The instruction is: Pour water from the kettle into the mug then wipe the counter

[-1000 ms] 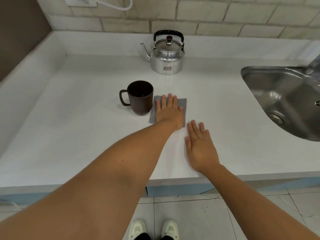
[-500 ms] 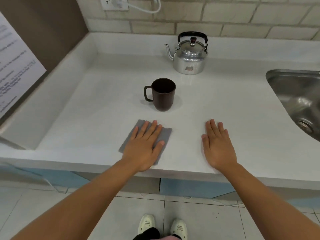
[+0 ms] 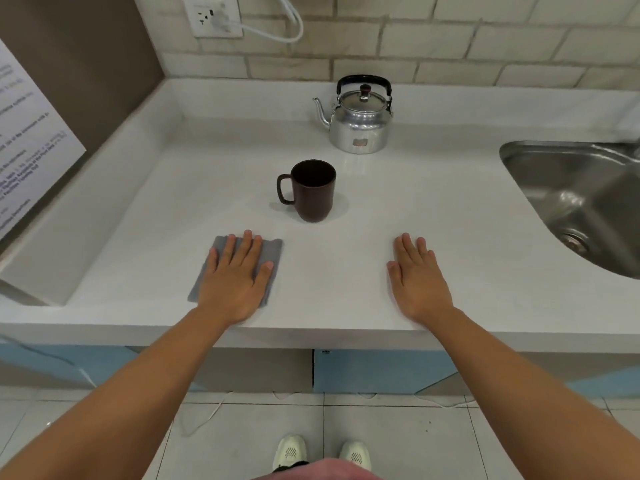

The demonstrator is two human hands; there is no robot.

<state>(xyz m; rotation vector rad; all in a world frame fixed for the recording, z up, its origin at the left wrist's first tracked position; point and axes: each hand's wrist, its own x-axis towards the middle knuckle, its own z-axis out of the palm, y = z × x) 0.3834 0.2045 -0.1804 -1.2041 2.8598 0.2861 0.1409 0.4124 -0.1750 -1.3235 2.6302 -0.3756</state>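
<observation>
A shiny metal kettle (image 3: 358,123) with a black handle stands at the back of the white counter (image 3: 346,271), spout to the left. In front of it is a dark brown mug (image 3: 313,194), upright, handle to the left. A grey cloth (image 3: 272,251) lies near the counter's front edge, left of the mug. My left hand (image 3: 235,282) rests flat on the cloth, fingers stretched and covering most of it. My right hand (image 3: 417,280) lies flat on the bare counter to the right, holding nothing.
A steel sink (image 3: 571,188) is set into the counter at the right. A raised ledge runs along the left side and back. On the wall are a socket (image 3: 213,15) with a white cable and a printed sheet (image 3: 27,150) at far left.
My left hand has slid the cloth from beside the mug's right side toward me and left, to the front edge. My right hand stayed flat on the counter.
</observation>
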